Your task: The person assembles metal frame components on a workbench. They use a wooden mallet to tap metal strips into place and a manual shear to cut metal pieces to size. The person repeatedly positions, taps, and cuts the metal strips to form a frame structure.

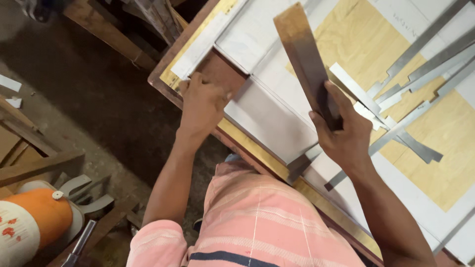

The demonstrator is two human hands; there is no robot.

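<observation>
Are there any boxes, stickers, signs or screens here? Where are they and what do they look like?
No boxes, signs or screens show.
Faint handwriting: top right of the worktable, small grey marks on a white sheet.
Orange-and-white container: bottom left on the floor, rounded, with small red printed shapes on its white part.

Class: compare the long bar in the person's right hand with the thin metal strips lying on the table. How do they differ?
The bar is wide, dark and rusty brown; the strips are narrow and pale grey. The bar is gripped by the right hand and angled across the table; the strips lie loose, overlapping. Both are long, flat and straight.
</observation>
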